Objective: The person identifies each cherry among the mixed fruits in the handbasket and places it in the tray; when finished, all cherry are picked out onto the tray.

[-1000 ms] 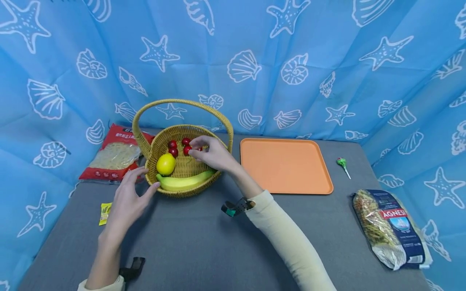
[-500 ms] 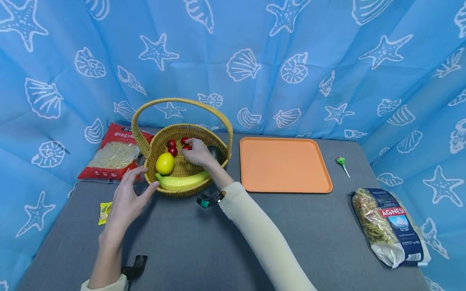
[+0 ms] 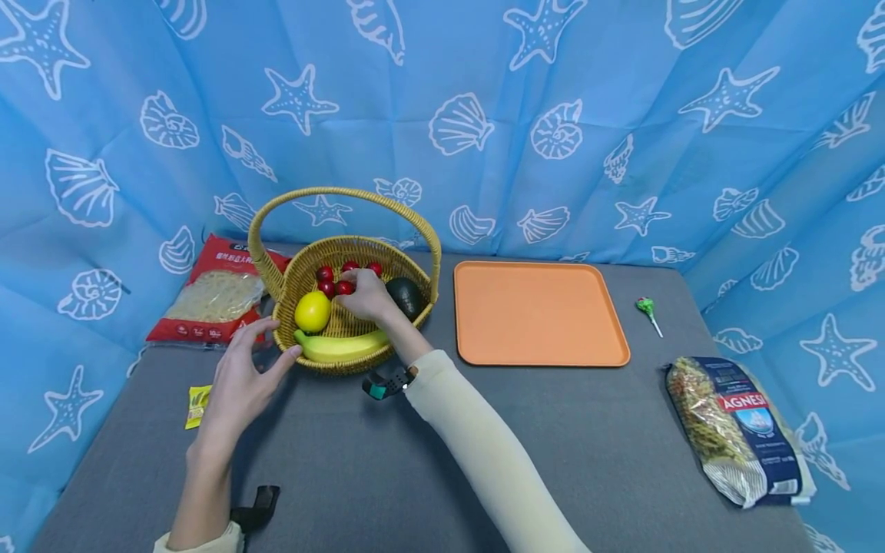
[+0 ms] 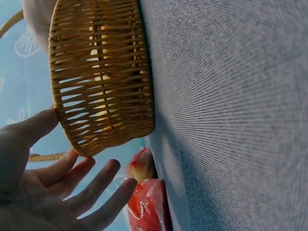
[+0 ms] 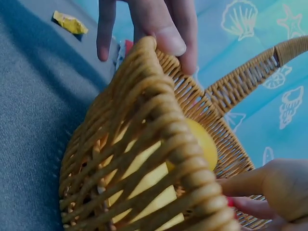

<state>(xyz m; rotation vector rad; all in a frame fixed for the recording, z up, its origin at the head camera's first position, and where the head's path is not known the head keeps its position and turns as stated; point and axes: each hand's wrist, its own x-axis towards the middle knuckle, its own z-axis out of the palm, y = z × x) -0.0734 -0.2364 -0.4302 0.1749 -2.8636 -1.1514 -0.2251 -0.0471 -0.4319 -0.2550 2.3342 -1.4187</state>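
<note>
A wicker basket (image 3: 339, 367) with a tall handle holds several red cherries (image 3: 325, 273), a yellow lemon (image 3: 313, 311), a banana (image 3: 342, 347) and a dark avocado (image 3: 405, 298). My right hand (image 3: 369, 298) reaches inside and pinches one cherry (image 3: 344, 287) beside the others; only a red sliver of it shows between the fingers in the right wrist view. At the basket's left rim, my left hand (image 3: 245, 376) holds the edge with thumb and index fingertip, its other fingers spread, as the left wrist view (image 4: 62, 178) shows.
An orange tray (image 3: 542, 315) lies right of the basket. Beyond it are a green-wrapped lollipop (image 3: 647, 309) and a pasta bag (image 3: 740, 430). A red pasta bag (image 3: 217, 296) is behind my left hand, and a small yellow packet (image 3: 197, 405) lies left of it.
My right hand has moved left and slightly down inside the basket, and the pinched cherry has shifted left towards the others. The avocado has come into view. My left hand has stayed at the rim.
</note>
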